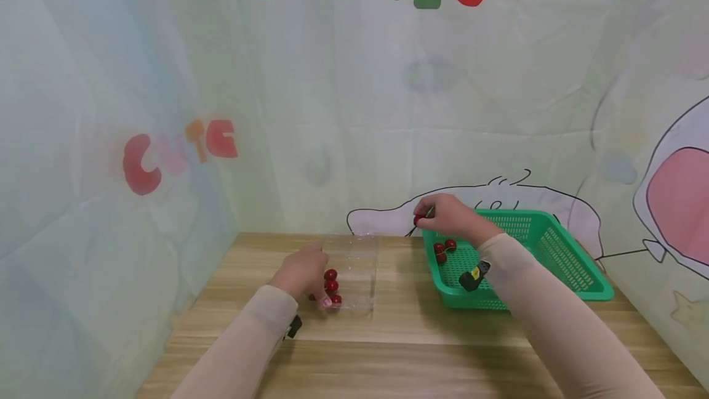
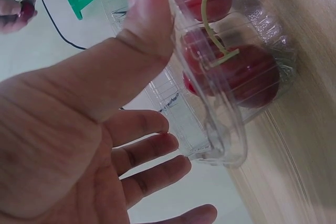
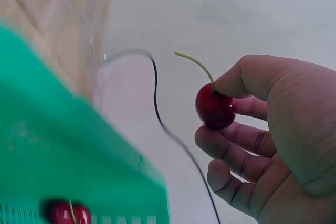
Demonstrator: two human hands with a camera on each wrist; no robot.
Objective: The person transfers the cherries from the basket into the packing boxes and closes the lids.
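In the head view I had one red cherry [image 1: 418,221] pinched between the thumb and fingers of my right hand [image 1: 450,217], up near the ten o'clock corner of the green basket [image 1: 598,294]. Its stem curved toward ten o'clock in the right wrist view. A few cherries [image 1: 440,257] lay in the basket's nine o'clock side. At eight o'clock from my pinched cherry stood a clear container [image 1: 364,291] with several more inside. My left hand [image 1: 301,270] touched its nine o'clock side, fingers loosely extended, on the wooden table [image 1: 410,337].
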